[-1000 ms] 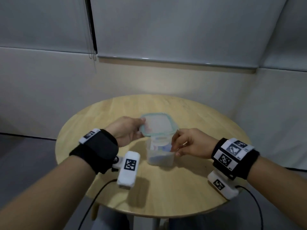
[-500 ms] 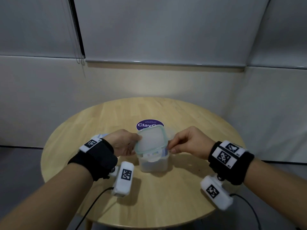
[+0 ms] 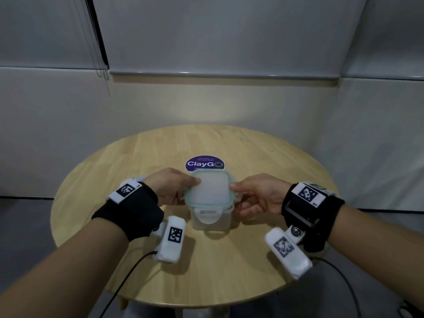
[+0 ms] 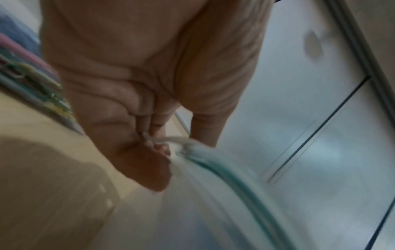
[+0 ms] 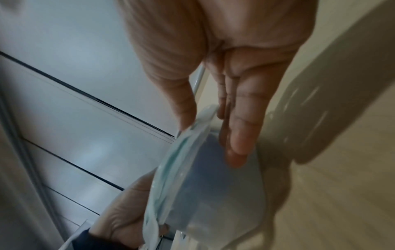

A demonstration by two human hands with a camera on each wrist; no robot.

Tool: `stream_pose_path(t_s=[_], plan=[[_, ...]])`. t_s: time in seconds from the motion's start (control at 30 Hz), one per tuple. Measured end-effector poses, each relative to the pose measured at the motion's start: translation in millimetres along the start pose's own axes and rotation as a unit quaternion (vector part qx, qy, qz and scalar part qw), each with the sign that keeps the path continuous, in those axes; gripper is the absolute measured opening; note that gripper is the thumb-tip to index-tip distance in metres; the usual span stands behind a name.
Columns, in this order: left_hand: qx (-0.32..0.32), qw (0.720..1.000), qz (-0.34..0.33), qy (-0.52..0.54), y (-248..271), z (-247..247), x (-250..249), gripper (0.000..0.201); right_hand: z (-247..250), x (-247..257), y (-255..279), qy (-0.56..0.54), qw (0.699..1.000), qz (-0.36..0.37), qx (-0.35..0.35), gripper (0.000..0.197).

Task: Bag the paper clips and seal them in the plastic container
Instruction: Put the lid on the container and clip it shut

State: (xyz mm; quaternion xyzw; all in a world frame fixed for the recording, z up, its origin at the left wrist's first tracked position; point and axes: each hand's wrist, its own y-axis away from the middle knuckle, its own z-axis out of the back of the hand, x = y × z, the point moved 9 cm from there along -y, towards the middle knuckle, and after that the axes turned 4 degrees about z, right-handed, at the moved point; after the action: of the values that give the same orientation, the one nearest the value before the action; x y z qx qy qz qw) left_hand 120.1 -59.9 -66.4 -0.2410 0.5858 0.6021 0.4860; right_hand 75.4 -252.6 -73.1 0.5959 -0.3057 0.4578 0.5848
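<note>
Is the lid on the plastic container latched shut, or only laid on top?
Laid on, not latched: the lid covers the container, but its near flap sticks out unlatched. Left hand and right hand grip its sides.

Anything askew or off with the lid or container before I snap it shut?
Nothing stands out. The lid sits roughly square on the container, left hand and right hand holding its sides. The near latch flap looks unsnapped. No spill shows on the table.

clear container [image 3: 210, 220], teal-rimmed lid [image 3: 210, 191] seemingly unlatched
</note>
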Motion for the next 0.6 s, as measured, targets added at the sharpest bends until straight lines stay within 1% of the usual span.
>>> stream_pose_path(t_s=[0.07, 0.1, 0.17, 0.23, 0.27, 0.37, 0.4, 0.47, 0.57, 0.6], plan=[[0.026, 0.999, 0.009, 0.027, 0, -4, 5, 0.029, 0, -4, 0, -0.006, 1.000, -0.014, -0.005, 0.019], [0.038, 0.998, 0.012, 0.044, 0, -6, 7, 0.034, 0, -5, 0, -0.012, 1.000, -0.019, -0.009, 0.020], [0.047, 0.997, 0.011, 0.067, 1, -7, 8, 0.033, 0, -7, -1, -0.017, 0.999, -0.027, -0.018, 0.025], [0.044, 0.996, 0.007, 0.082, 1, -6, 8, 0.034, 0, -7, -1, -0.017, 0.999, -0.033, -0.025, 0.025], [0.048, 0.995, 0.009, 0.091, 2, -6, 9, 0.039, 0, -7, -2, -0.016, 0.999, -0.035, -0.027, 0.024], [0.063, 0.990, 0.028, 0.123, 0, -5, 17, 0.064, 1, -3, -4, -0.008, 0.999, -0.043, -0.028, 0.026], [0.066, 0.989, 0.031, 0.128, 1, -3, 18, 0.065, 1, -3, -5, -0.005, 0.999, -0.046, -0.024, 0.026], [0.075, 0.989, 0.029, 0.128, 2, -2, 16, 0.056, 1, -3, -5, -0.005, 0.998, -0.054, -0.011, 0.026], [0.064, 0.992, 0.015, 0.106, 4, 1, 10, 0.024, -1, -5, -4, -0.011, 0.998, -0.061, 0.005, 0.029], [0.053, 0.994, 0.011, 0.093, 4, 2, 9, 0.017, 0, -5, -4, -0.012, 0.998, -0.060, 0.006, 0.030]])
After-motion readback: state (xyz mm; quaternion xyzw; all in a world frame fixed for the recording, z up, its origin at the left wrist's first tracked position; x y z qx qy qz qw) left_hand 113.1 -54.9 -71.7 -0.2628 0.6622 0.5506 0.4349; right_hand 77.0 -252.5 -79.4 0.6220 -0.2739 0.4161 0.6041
